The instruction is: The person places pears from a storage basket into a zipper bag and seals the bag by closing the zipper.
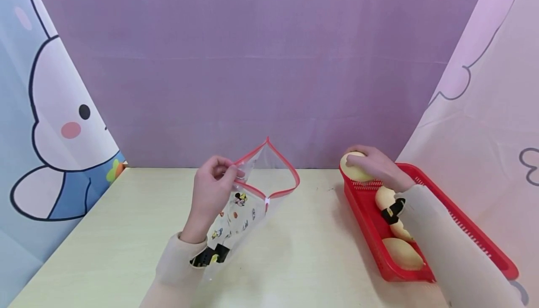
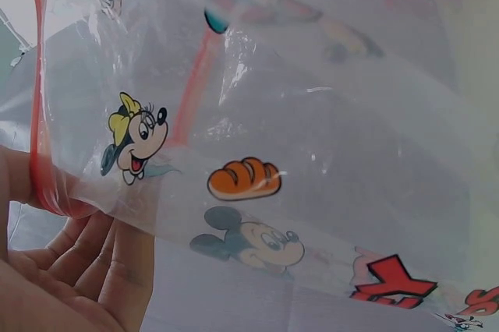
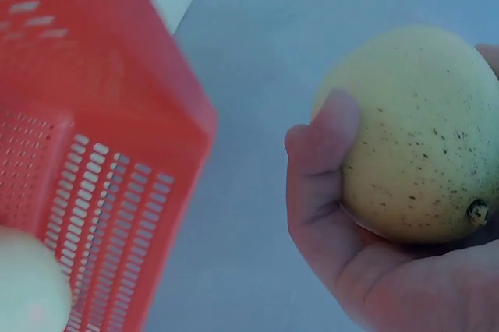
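Observation:
My left hand (image 1: 212, 181) pinches the left edge of a clear zip bag (image 1: 242, 214) just at its red zip strip. The bag's mouth gapes wide, with a small white slider (image 1: 267, 201) on the near side of the strip. Cartoon mice and a bread roll (image 2: 245, 179) are printed on the plastic. Over the far left corner of a red basket (image 1: 366, 233), my right hand (image 1: 376, 165) grips a yellow mango (image 1: 353, 170). Dark specks and a short stem mark that mango (image 3: 425, 137) in the right wrist view, thumb curled against its side.
More mangoes lie in the basket, the nearest one (image 1: 403, 254) at its front end; my right sleeve (image 1: 450, 242) covers part of the basket. A pale table (image 1: 126, 233) runs back to a purple backdrop (image 1: 269, 64). Printed cloth walls (image 1: 63, 111) flank both sides.

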{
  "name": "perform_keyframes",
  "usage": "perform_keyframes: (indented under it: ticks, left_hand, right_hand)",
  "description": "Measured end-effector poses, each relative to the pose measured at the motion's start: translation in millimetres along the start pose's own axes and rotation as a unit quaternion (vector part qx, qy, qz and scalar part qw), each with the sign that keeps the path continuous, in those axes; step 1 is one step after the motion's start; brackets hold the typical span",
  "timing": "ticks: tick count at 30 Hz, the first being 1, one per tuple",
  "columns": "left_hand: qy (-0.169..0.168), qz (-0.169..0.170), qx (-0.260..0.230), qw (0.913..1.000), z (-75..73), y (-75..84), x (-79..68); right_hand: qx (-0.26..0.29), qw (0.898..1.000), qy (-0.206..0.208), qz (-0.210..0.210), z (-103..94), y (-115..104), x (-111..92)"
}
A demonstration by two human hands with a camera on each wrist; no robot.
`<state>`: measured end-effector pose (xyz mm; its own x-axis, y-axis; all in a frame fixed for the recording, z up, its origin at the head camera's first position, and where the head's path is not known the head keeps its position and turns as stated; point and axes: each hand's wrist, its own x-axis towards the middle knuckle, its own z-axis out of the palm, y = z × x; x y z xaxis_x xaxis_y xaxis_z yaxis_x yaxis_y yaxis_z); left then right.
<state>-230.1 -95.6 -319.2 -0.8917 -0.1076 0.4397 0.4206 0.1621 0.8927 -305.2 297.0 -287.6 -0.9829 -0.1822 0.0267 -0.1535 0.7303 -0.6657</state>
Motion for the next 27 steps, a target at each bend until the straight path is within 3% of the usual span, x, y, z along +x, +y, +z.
perform_keyframes:
  ticks: [13, 27]
  left_hand:
    - [0.0, -0.001, 0.0, 1.0, 0.1, -0.9, -0.5]
    - [-0.002, 0.0, 0.0, 1.0, 0.3, 0.0, -0.4]
  right_hand:
    - [0.004, 0.999, 0.022, -0.035, 9.3, -26, -5]
    - [0.115, 0.991, 0.047, -0.045, 22.0, -51, -4]
